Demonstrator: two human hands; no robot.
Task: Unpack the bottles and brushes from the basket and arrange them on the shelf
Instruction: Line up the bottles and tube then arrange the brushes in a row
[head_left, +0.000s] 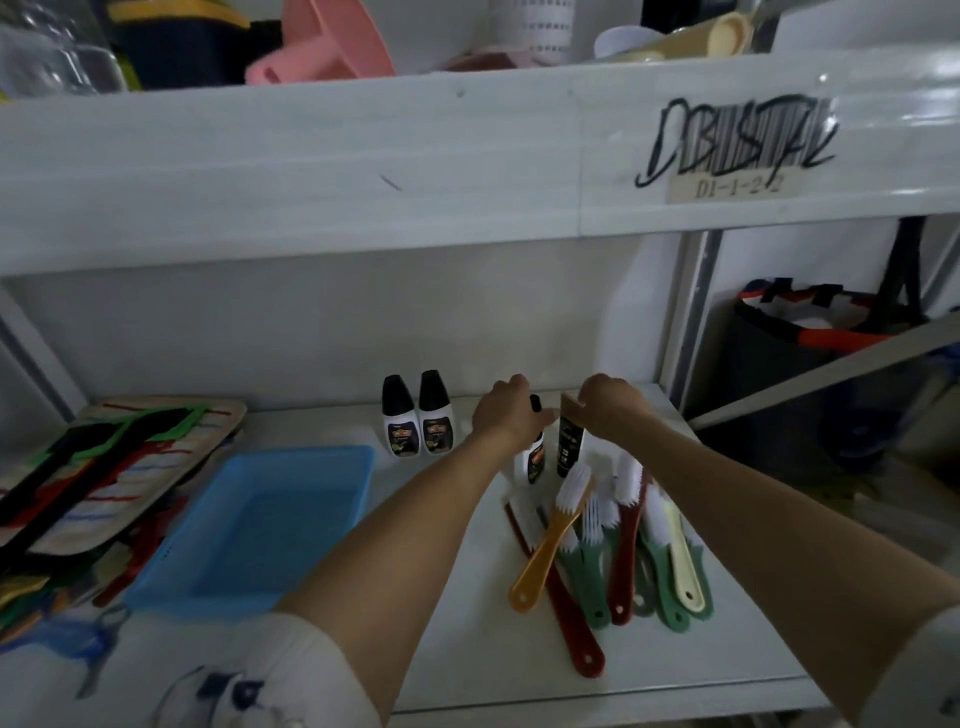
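step: placing last bottles, basket (249, 525) looks emptied | left hand (506, 413) grips white bottle (532, 460); right hand (610, 402) pinches dark bottle (570, 447) top | both near shelf (457, 660) back edge, brushes (602, 551) heaped toward right edge | next: stand both beside upright pair (418, 415), release

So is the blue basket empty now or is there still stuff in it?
Empty. The blue basket shows only its bare blue floor; the bottles stand and the brushes lie outside it on the shelf.

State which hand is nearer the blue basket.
Left. The left hand grips a bottle just right of the blue basket; the right hand holds another bottle farther right.
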